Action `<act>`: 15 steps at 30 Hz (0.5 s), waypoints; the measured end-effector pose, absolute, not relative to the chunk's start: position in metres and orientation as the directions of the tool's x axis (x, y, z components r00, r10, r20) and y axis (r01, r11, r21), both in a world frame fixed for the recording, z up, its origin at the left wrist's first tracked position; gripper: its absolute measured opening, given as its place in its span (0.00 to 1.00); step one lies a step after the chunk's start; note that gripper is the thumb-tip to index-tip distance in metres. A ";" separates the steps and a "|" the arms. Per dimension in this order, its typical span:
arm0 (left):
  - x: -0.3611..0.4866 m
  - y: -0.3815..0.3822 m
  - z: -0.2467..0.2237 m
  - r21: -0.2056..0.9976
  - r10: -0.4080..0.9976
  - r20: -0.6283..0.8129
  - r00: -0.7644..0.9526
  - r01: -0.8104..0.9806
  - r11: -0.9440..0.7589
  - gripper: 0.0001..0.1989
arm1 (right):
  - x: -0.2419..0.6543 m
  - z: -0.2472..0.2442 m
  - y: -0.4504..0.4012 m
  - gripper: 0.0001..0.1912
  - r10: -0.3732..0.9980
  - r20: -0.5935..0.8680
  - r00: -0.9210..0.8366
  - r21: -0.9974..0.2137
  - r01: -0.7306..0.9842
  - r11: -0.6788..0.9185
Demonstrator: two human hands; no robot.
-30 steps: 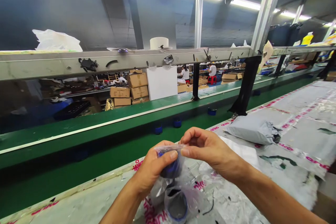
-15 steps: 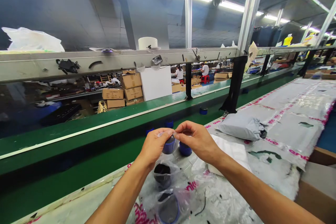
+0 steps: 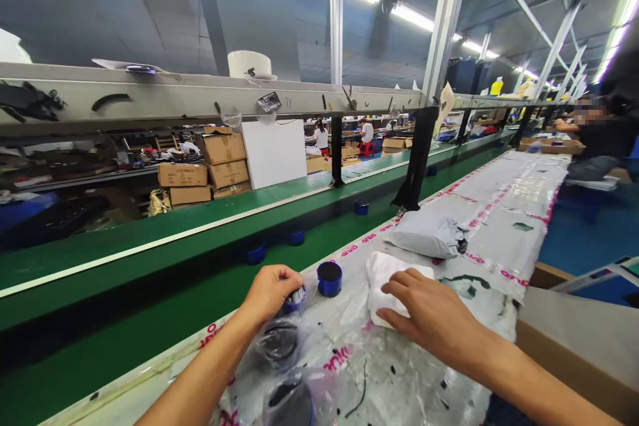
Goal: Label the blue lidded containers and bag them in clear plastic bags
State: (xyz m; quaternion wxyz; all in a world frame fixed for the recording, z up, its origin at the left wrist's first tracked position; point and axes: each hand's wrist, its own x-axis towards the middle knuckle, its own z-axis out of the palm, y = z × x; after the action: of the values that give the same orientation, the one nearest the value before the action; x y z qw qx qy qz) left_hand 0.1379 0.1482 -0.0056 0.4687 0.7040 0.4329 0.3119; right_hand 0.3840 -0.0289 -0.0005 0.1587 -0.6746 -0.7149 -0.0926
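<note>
My left hand point(image 3: 273, 293) is closed on a short blue cylinder point(image 3: 295, 301) wrapped in a clear plastic bag. My right hand point(image 3: 429, 303) has its fingers apart and rests on a stack of thin white bags or sheets point(image 3: 375, 276); I cannot make out which. Between the two hands an unwrapped blue cylinder point(image 3: 330, 279) with a dark top stands upright on the bench. Nearer to me, a dark-topped cylinder point(image 3: 280, 341) sits in clear plastic, and another bagged cylinder point(image 3: 290, 405) is partly cut off by the lower edge.
Several blue cylinders, such as one point(image 3: 255, 253), lie on the green conveyor point(image 3: 200, 279) along the left. A stuffed grey bag point(image 3: 424, 234) lies on the plastic-covered bench point(image 3: 494, 180). Cardboard boxes point(image 3: 574, 333) stand at the right; a person point(image 3: 604, 136) sits farther off.
My right hand has left the bagged cylinder and moved right onto the white stack. My left hand stays at the bagged cylinder, now lower. The view has turned right.
</note>
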 end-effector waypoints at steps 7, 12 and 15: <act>0.123 0.142 0.001 0.895 0.883 0.051 0.466 0.371 -0.248 0.15 | 0.391 -0.026 -0.039 0.16 0.945 0.326 -0.036 -0.018 0.999 0.045; 0.120 0.142 0.000 0.844 0.863 0.073 0.500 0.430 -0.321 0.13 | 0.407 -0.027 -0.032 0.12 0.932 0.344 0.118 -0.205 0.978 -0.048; 0.122 0.137 -0.005 0.804 0.852 0.079 0.517 0.472 -0.362 0.14 | 0.427 -0.033 -0.030 0.11 0.956 0.213 0.203 -0.402 0.910 -0.103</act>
State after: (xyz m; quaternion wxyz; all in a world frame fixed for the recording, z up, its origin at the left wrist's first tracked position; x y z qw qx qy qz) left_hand 0.1222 0.1367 -0.0045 0.3762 0.7855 0.4216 0.2524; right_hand 0.4270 -0.0298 -0.0334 0.2286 -0.7410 -0.6293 0.0505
